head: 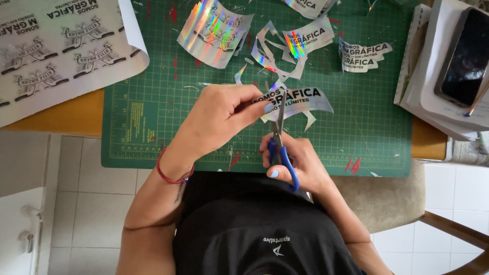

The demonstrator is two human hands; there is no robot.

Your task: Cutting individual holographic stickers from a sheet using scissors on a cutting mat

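My left hand (219,119) pinches a shiny holographic sticker (305,99) with black lettering, holding it above the green cutting mat (153,117). My right hand (298,163) grips blue-handled scissors (280,140), whose blades point up into the sticker's lower edge. A red string bracelet (170,175) circles my left wrist. A thin offcut hangs off the sticker's lower right.
Cut holographic stickers (216,30) and loose trimmings (270,51) lie across the mat's far side. A large uncut sticker sheet (56,46) covers the wooden table at left. A white box with a dark phone (466,56) on it sits at right.
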